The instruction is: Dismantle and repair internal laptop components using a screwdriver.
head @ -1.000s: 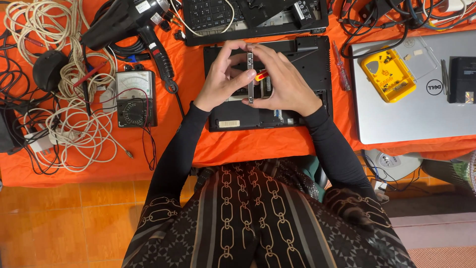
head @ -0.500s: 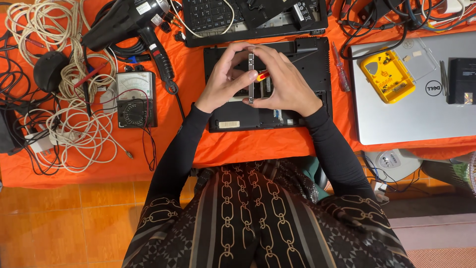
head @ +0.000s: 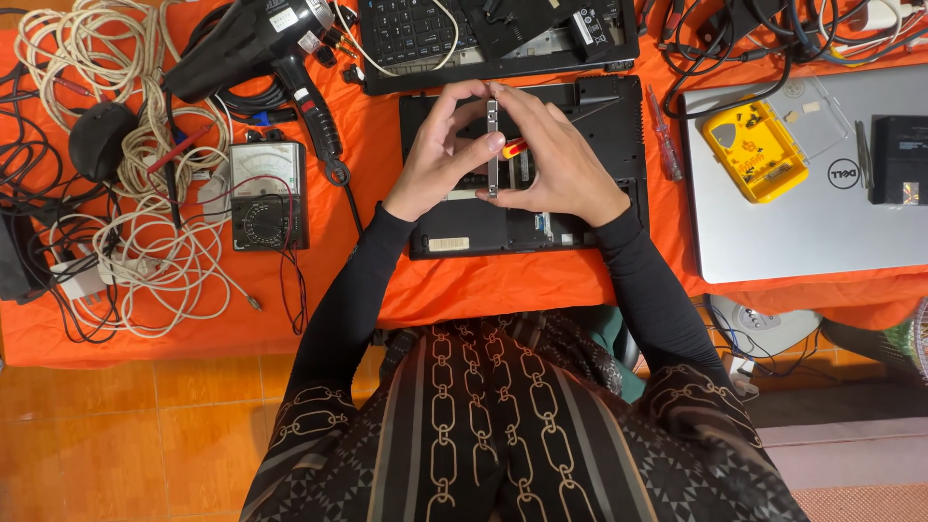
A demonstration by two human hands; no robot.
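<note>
My left hand (head: 440, 155) and my right hand (head: 553, 155) are raised together over an upturned black laptop base (head: 609, 116) on the orange cloth. Between their fingertips stands a narrow grey metal bracket (head: 492, 145), held upright on edge. My right hand also holds a small screwdriver with a red and yellow handle (head: 513, 147), its tip against the bracket. Both sleeves are black.
A second black laptop with keyboard (head: 416, 39) lies behind. A silver laptop (head: 802, 213) at right carries a yellow parts box (head: 754, 150) and a black drive (head: 899, 159). At left lie a black heat gun (head: 251, 48), an analogue multimeter (head: 268, 193), a mouse (head: 101, 140) and coiled cables (head: 145, 251).
</note>
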